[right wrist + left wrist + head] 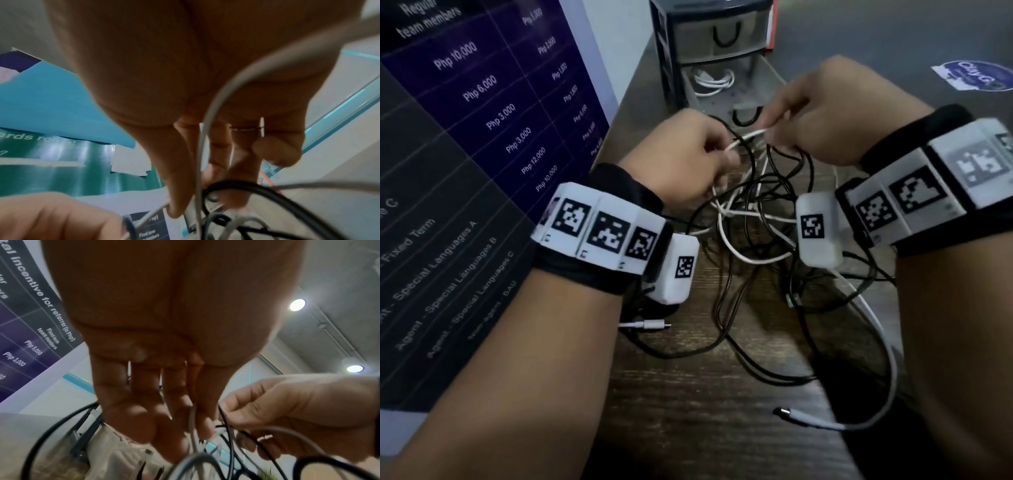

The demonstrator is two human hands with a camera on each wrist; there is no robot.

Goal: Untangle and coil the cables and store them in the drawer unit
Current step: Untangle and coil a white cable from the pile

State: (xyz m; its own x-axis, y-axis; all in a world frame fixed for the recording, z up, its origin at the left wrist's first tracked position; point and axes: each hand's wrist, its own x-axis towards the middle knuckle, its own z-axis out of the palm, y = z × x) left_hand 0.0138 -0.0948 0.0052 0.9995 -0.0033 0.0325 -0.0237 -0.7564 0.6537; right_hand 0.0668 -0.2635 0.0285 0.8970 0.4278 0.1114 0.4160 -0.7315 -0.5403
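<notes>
A tangle of black and white cables (763, 219) hangs from both hands above the wooden table (688, 411). My left hand (698, 161) pinches a white cable (743, 138) among the strands; in the left wrist view its fingers (164, 418) curl on the white cable (193, 426). My right hand (822, 113) pinches the same white cable a little further along, its thumb and fingers (179, 186) closed on the white cable (199, 154). Behind the hands stands the grey drawer unit (709, 41), its lower drawer (767, 85) pulled out with a coiled white cable (714, 80) inside.
A purple poster board (482, 137) leans along the left side of the table. Loose ends lie on the table: a white plug (650, 324) near my left wrist and another white plug (798, 416) at the front. A round sticker (976, 75) lies far right.
</notes>
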